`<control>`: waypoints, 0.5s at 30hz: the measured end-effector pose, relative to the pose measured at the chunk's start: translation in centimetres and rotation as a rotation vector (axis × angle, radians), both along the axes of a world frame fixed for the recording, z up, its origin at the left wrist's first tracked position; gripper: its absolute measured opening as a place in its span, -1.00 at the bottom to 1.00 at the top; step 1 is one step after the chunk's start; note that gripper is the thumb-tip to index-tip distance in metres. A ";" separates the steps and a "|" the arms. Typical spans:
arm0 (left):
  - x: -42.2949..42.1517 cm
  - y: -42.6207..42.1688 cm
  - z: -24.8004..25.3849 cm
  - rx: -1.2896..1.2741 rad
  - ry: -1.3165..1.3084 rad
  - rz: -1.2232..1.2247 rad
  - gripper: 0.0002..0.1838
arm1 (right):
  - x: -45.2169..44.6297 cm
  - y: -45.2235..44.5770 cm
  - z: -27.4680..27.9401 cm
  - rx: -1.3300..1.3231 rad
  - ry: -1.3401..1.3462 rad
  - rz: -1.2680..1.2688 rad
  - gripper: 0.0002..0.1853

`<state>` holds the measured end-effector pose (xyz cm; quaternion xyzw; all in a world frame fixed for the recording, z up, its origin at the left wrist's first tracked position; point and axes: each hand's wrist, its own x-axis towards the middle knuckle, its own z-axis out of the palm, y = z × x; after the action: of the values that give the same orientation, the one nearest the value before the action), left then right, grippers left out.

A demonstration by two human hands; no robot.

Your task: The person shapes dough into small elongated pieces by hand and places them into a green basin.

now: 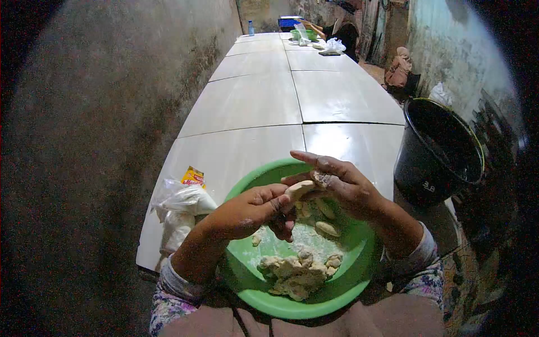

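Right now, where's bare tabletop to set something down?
Bare: the white table, from beyond the near green basin to the far white bag. Crowded: left of that basin, with plastic bagging and a yellow packet; right, black bucket.

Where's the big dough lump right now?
In the head view, the big dough lump lies low, just right of centre, in the near part of the green basin, below the left hand and right hand.
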<state>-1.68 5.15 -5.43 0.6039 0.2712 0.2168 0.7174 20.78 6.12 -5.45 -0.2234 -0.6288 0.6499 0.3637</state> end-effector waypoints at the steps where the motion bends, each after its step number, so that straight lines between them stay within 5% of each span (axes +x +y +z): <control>1: 0.0 0.0 0.0 0.019 0.000 0.000 -0.59 | 0.0 -0.2 0.2 -0.003 0.012 -0.018 -0.51; 8: 0.2 0.0 0.1 0.014 -0.017 -0.009 -0.60 | -0.4 0.0 -0.3 0.236 -0.199 -0.115 -0.79; 13: -0.1 0.3 -1.1 0.034 -0.049 -0.124 -0.61 | -0.9 -0.5 0.4 1.109 -0.589 -0.368 -0.87; 15: 0.0 0.2 -0.8 0.043 -0.060 -0.108 -0.63 | -1.2 -0.9 0.4 1.107 -0.567 -0.351 -0.86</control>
<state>-1.66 5.36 -6.25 0.6264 0.2121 0.2016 0.7225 19.57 5.21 -5.08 -0.2654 -0.8967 0.0762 0.3460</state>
